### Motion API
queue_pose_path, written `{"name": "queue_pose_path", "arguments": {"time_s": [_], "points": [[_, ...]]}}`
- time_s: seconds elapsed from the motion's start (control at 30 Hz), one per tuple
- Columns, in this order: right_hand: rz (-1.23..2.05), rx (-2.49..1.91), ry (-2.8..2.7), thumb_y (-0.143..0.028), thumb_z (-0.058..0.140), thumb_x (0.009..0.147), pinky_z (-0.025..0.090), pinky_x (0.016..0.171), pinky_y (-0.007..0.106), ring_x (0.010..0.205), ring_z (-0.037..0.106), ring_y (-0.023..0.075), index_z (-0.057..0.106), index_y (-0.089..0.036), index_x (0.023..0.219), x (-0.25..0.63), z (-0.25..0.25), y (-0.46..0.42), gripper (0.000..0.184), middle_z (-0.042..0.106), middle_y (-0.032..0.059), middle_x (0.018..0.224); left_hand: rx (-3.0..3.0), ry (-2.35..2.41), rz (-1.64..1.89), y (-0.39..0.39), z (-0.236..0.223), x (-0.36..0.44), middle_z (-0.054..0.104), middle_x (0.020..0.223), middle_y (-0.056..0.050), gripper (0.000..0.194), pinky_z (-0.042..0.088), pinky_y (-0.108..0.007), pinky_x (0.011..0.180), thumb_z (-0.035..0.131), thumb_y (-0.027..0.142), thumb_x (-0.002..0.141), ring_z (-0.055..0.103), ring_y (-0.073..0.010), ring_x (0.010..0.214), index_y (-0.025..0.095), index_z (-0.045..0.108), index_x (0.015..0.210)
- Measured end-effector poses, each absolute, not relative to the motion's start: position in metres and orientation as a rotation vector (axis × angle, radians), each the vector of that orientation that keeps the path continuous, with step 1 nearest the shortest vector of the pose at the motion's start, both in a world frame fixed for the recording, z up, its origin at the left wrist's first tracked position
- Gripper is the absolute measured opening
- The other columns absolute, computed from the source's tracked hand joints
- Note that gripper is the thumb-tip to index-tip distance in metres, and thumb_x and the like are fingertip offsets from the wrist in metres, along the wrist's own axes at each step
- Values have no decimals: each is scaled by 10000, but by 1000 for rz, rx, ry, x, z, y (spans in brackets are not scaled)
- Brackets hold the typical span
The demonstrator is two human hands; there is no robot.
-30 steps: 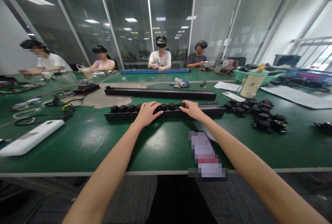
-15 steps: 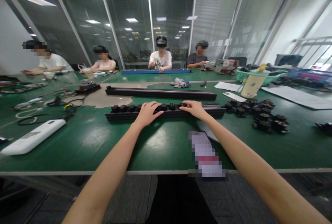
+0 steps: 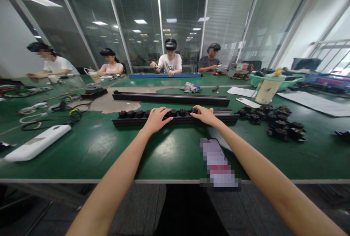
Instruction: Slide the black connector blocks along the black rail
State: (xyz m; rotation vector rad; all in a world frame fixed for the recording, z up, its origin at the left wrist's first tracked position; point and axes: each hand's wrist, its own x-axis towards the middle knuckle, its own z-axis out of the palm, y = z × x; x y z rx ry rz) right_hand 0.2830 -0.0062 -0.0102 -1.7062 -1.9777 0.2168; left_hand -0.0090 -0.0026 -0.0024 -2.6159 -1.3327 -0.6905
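A long black rail (image 3: 226,119) lies across the green table (image 3: 95,144) in front of me, with a row of small round black parts (image 3: 131,113) seated along its left half. My left hand (image 3: 156,119) lies over the rail's middle, fingers curled down over it and holding it. My right hand (image 3: 205,115) is just to the right, its fingertips closed on the last round black part (image 3: 193,111) in the row. The right end of the rail carries no parts.
A second black rail (image 3: 171,99) lies behind the first. A heap of black parts (image 3: 273,121) sits at the right, a phone (image 3: 218,163) near the table edge, a white device (image 3: 38,143) and cables (image 3: 54,117) at the left, and a cup (image 3: 267,88) beyond. Several people sit at the far side.
Both hands stay where they were on the rail. Only the camera view has drifted slightly.
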Motion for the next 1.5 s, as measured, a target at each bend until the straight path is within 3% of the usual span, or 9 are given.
{"name": "queue_pose_path", "arguments": {"time_s": [0.77, 1.07, 1.5], "points": [[184, -1751, -1956, -475, 584, 924, 273, 843, 359, 949, 646, 259, 685, -252, 1128, 282, -8, -6, 319, 748, 44, 967, -2618, -1320, -690, -2, -3, -9, 649, 1419, -105, 432, 355, -468, 1163, 567, 482, 1030, 577, -289, 1337, 237, 640, 1377], [203, -1646, -1969, -565, 663, 904, 271, 787, 335, 932, 634, 246, 749, -248, 1198, 294, -4, -9, 441, 732, 46, 928, -2621, -1328, -697, -2, -2, -9, 650, 1420, -104, 431, 355, -473, 1159, 563, 483, 1028, 580, -290, 1330, 240, 640, 1376], [206, -1626, -1966, -548, 621, 919, 280, 813, 351, 944, 614, 260, 755, -264, 1203, 295, -11, -8, 423, 724, 52, 936, -2619, -1318, -713, 0, -5, -10, 651, 1416, -97, 431, 353, -474, 1162, 560, 488, 1025, 576, -289, 1332, 257, 642, 1380]]}}
